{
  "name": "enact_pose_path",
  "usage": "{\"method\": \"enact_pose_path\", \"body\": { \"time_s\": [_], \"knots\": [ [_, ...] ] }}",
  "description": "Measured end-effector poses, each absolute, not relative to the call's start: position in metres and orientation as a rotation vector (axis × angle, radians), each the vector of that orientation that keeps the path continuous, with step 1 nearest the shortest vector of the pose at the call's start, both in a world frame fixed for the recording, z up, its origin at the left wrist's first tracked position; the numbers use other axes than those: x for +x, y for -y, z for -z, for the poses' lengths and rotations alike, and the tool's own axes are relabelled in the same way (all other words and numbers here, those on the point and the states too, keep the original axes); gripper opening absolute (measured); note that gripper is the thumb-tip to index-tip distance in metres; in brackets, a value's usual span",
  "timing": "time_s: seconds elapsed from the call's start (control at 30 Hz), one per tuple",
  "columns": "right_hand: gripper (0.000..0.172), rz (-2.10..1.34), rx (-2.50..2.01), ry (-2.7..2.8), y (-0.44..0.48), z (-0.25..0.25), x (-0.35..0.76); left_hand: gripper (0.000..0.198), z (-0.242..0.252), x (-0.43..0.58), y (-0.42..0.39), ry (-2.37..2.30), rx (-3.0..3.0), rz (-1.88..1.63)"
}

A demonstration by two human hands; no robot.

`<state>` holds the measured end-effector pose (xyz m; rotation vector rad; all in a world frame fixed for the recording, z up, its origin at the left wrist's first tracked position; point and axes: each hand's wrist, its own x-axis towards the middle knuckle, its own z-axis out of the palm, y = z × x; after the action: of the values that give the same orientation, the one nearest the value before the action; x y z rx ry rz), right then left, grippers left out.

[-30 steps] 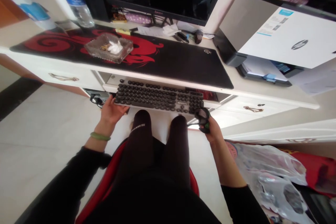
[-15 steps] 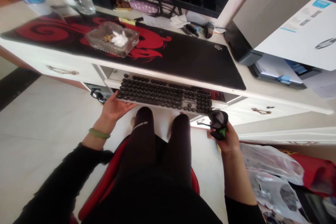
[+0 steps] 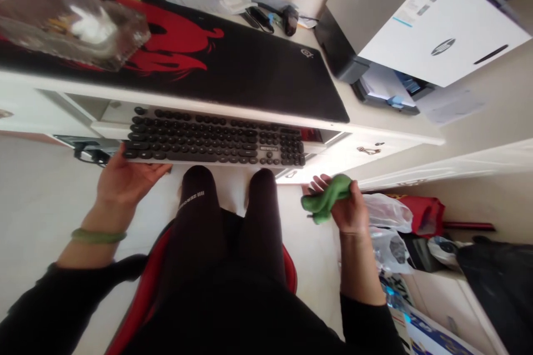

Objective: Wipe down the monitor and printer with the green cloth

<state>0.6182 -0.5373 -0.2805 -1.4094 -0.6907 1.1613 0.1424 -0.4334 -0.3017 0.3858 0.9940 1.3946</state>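
Observation:
A keyboard (image 3: 208, 138) with round dark keys lies level in front of the open desk compartment, just above my knees. My left hand (image 3: 129, 177) grips its near left corner, thumb at the edge and fingers beneath. Whether a shelf also bears the keyboard I cannot tell. To the right of the keyboard and apart from it, my right hand (image 3: 352, 211) holds a crumpled green cloth (image 3: 328, 197), its fingers curled around the cloth. Part of the cloth hangs beyond the fingers.
On the desk are a black-and-red desk mat (image 3: 258, 72), a glass ashtray (image 3: 125, 39) with a white tissue, a dark mouse (image 3: 290, 19) and a printer (image 3: 416, 22). A drawer handle (image 3: 369, 151) juts out at right. Plastic bags (image 3: 387, 211) lie beyond my right hand.
My view has shifted right. The dark object seen in my right hand with the green cloth no longer shows; only the cloth is visible there. My left hand still grips the keyboard.

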Motion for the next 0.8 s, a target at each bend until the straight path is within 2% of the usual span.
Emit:
{"method": "enact_pose_path", "body": {
  "time_s": [0.07, 0.17, 0.37, 0.43, 0.57, 0.63, 0.7, 0.8],
  "knots": [
    [0.076, -1.245, -1.358, 0.808, 0.531, 0.277, 0.602, 0.045, 0.302, 0.142, 0.432, -0.966, 0.367, -1.413],
    [0.07, -1.294, -1.453, 1.154, 0.52, 0.274, 0.577, 0.046, 0.304, 0.141, 0.43, -0.896, 0.287, -1.444],
    [0.044, -0.765, -1.98, 1.807, 0.487, 0.256, 0.541, 0.044, 0.304, 0.144, 0.43, -0.833, 0.254, -1.473],
    [0.043, -0.731, -2.078, 1.953, 0.476, 0.249, 0.534, 0.044, 0.304, 0.146, 0.432, -0.851, 0.232, -1.477],
    [0.046, -0.613, -2.214, 2.119, 0.462, 0.244, 0.526, 0.062, 0.301, 0.156, 0.435, -0.821, 0.18, -1.5],
    [0.045, -0.622, -2.2, 2.094, 0.458, 0.243, 0.524, 0.053, 0.299, 0.162, 0.437, -0.767, 0.191, -1.515],
    [0.042, -0.713, -2.134, 2.022, 0.456, 0.242, 0.523, 0.029, 0.297, 0.169, 0.44, -0.782, 0.167, -1.484],
    [0.036, -0.904, -2.03, 1.913, 0.455, 0.242, 0.522, 0.03, 0.299, 0.178, 0.447, -0.914, 0.109, -1.386]
  ]
}}
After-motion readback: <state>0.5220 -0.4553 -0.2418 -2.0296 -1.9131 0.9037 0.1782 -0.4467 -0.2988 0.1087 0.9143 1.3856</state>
